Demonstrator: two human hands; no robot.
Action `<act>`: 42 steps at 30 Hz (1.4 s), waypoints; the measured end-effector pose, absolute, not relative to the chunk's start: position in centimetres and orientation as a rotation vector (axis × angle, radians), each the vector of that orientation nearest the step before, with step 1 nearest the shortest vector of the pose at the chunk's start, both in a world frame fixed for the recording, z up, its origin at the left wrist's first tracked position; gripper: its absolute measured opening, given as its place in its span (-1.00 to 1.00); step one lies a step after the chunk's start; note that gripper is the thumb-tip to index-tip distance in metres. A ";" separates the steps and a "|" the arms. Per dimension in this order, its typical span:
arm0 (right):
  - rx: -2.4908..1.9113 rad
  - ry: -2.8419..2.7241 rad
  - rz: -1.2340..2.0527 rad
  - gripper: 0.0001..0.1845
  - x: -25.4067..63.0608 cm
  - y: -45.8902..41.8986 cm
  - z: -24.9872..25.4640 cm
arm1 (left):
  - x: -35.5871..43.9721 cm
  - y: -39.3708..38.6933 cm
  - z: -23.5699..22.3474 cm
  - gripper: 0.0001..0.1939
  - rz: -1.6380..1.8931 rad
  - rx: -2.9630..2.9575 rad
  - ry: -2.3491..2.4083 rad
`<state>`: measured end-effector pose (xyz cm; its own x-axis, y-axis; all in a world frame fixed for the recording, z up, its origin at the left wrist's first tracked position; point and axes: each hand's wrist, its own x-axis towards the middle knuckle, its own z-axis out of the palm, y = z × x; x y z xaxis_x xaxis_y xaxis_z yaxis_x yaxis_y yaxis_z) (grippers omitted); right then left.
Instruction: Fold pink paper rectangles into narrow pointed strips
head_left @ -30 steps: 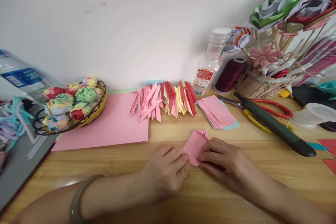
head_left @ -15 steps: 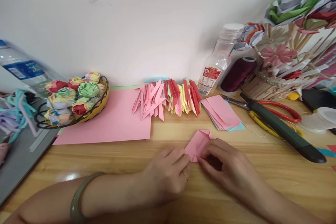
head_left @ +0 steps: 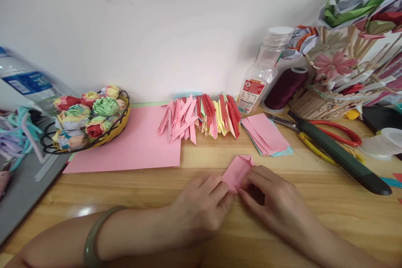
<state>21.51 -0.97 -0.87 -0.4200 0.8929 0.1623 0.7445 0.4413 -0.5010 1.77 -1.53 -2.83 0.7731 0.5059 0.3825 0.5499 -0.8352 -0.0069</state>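
Observation:
A small pink piece of paper with folded corners and edges lies on the wooden table between my hands. My left hand grips its lower left side, fingers curled and pressed together at the bottom corner. On the right edge, my right hand pinches the paper between thumb and fingers. The fingertips of both hands are close together near the lower corner. Beyond them stand folded paper strips in pink, red and yellow, packed in a row. A stack of pink and blue paper rectangles lies to the right of that row.
A basket of paper flowers rests partly on a large pink sheet at left. To the right are pliers, a clear bottle, a purple thread spool and red-handled scissors. A white wall rises behind.
My left hand's fingertips have shifted slightly right along the paper's lower corner, closer to my right thumb. The right hand keeps its pinch almost unmoved.

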 end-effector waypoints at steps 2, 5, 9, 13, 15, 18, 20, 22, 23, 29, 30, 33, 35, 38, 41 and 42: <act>-1.383 -2.295 0.472 -0.88 21.5 -1.0 -0.9 | 1.7 -1.5 -2.8 -0.89 -0.543 -2.850 -0.834; -1.372 -2.303 0.448 -0.89 21.4 -1.0 -0.9 | 1.7 -1.5 -2.6 -0.90 -0.515 -2.854 -0.815; -1.310 -2.367 0.470 -0.90 21.8 -0.8 -0.7 | 1.7 -1.4 -2.1 -0.90 -0.557 -2.856 -0.776; -1.072 -2.529 0.486 -0.79 22.7 -0.2 0.0 | 1.5 -1.3 -1.5 -0.85 -0.530 -2.837 -0.729; -0.955 -2.595 0.439 -0.75 23.2 0.2 0.4 | 1.4 -1.2 -1.4 -0.85 -0.488 -2.831 -0.721; -0.775 -2.677 0.308 -0.70 23.6 0.3 1.0 | 1.2 -0.8 -1.4 -0.90 -0.472 -2.795 -0.723; -0.690 -2.715 0.273 -0.67 23.6 0.1 1.2 | 1.2 -0.5 -1.3 -0.92 -0.474 -2.742 -0.765; -0.702 -2.730 0.302 -0.69 23.3 -0.3 1.2 | 1.2 -0.2 -1.2 -0.92 -0.459 -2.702 -0.810; -0.737 -2.726 0.327 -0.71 23.1 -0.5 1.1 | 1.2 -0.2 -1.2 -0.92 -0.460 -2.698 -0.822; -0.919 -2.640 0.467 -0.78 22.1 -1.2 1.4 | 1.3 -0.3 -1.9 -0.88 -0.627 -2.839 -0.815; -0.936 -2.617 0.511 -0.79 22.1 -1.1 1.5 | 1.3 -0.3 -1.9 -0.88 -0.632 -2.863 -0.812; -1.073 -2.434 0.593 -0.71 22.6 -0.7 1.1 | 1.2 -0.1 -1.8 -0.88 -0.597 -2.905 -0.755; -1.234 -2.285 0.589 -0.72 23.0 -0.4 0.6 | 1.2 0.2 -1.5 -0.88 -0.598 -2.906 -0.716; -1.418 -2.189 0.596 -0.82 23.3 -0.1 -0.1 | 1.1 0.7 -1.0 -0.88 -0.613 -2.899 -0.673; -1.499 -2.162 0.625 -0.84 23.0 0.0 -0.2 | 1.0 1.2 -0.7 -0.87 -0.619 -2.917 -0.632; -1.517 -2.155 0.627 -0.85 22.8 0.0 -0.2 | 0.9 1.5 -0.7 -0.86 -0.621 -2.927 -0.615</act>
<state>22.81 0.04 -0.19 -0.3098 0.9469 0.0858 0.7531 0.2995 -0.5858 0.92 1.46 -0.67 0.8366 0.3673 0.4064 0.4026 -0.9154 -0.0016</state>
